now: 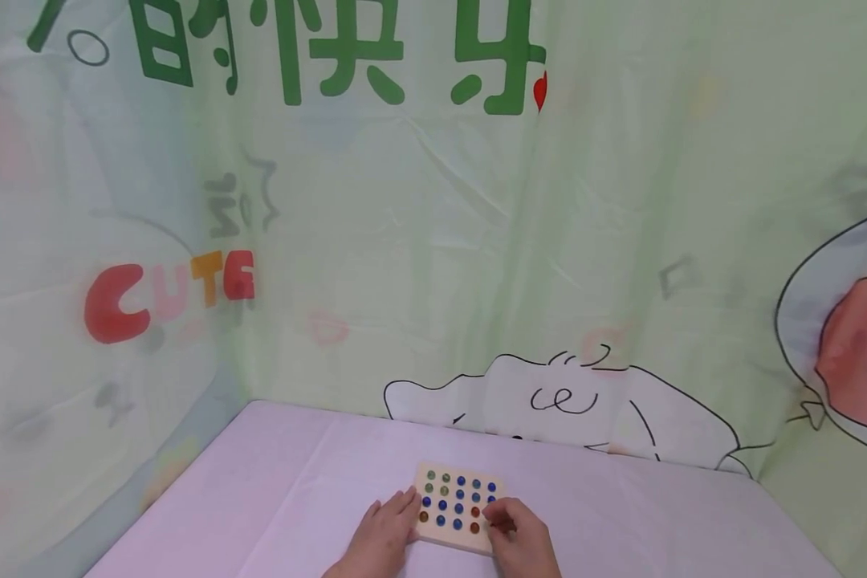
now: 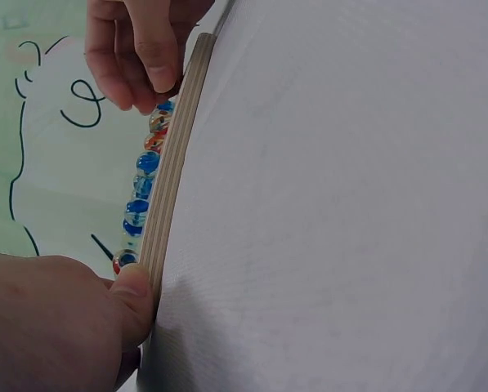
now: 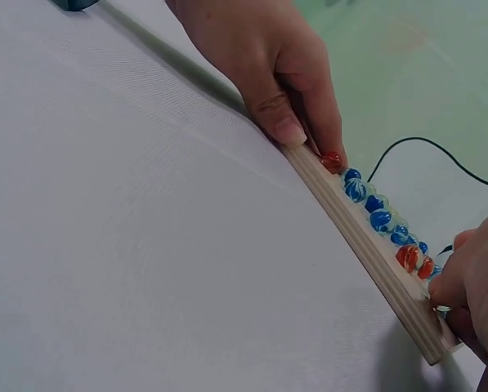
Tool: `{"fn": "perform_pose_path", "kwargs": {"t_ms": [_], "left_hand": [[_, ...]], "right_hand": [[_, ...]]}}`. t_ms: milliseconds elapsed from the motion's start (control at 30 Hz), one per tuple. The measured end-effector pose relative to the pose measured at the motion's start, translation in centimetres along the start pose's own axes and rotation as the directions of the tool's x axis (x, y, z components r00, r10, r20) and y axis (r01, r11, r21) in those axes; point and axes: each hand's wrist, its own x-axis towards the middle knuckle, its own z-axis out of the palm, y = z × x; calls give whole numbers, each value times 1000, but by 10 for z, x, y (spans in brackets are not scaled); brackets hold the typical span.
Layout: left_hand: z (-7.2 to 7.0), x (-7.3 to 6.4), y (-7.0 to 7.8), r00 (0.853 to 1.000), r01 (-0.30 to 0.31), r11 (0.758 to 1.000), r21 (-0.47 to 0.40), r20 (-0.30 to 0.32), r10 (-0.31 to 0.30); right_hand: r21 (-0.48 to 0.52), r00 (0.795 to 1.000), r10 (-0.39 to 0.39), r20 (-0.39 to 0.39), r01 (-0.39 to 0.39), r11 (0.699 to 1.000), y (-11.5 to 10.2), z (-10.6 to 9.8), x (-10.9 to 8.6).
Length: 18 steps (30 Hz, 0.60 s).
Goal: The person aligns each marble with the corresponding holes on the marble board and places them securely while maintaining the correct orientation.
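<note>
A thin wooden board (image 1: pixel 451 541) lies on the table with rows of glass marbles (image 1: pixel 443 505) set over its top, mostly blue, some green, a few reddish-brown. My left hand (image 1: pixel 384 531) grips the board's left end, its thumb on the front edge and its fingers along the side. Over the front right corner, my right hand (image 1: pixel 522 536) has curled fingers and pinches a clear marble (image 3: pixel 443 309) close to the board's surface. Those fingers hide the marbles at that corner. The left wrist view shows the board's layered front edge (image 2: pixel 176 163) side-on.
A pale cloth covers the table (image 1: pixel 318 482) around the board. Behind it hangs a printed curtain (image 1: pixel 433 241) with green characters and a cartoon outline, and another curtain (image 1: pixel 29 385) closes off the left side. A dark object (image 3: pixel 76 3) shows at the right wrist view's top edge.
</note>
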Motion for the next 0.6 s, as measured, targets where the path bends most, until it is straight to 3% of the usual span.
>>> {"fn": "perform_pose_path", "kwargs": {"t_ms": [400, 600], "left_hand": [[-1, -1, 2, 1000, -9, 999, 31, -13, 10], [3, -1, -2, 1000, -2, 1000, 11, -16, 2]], "right_hand": [[-40, 996, -77, 36, 79, 996, 6, -1, -1], [-48, 999, -46, 17, 46, 998, 6, -6, -3]]}}
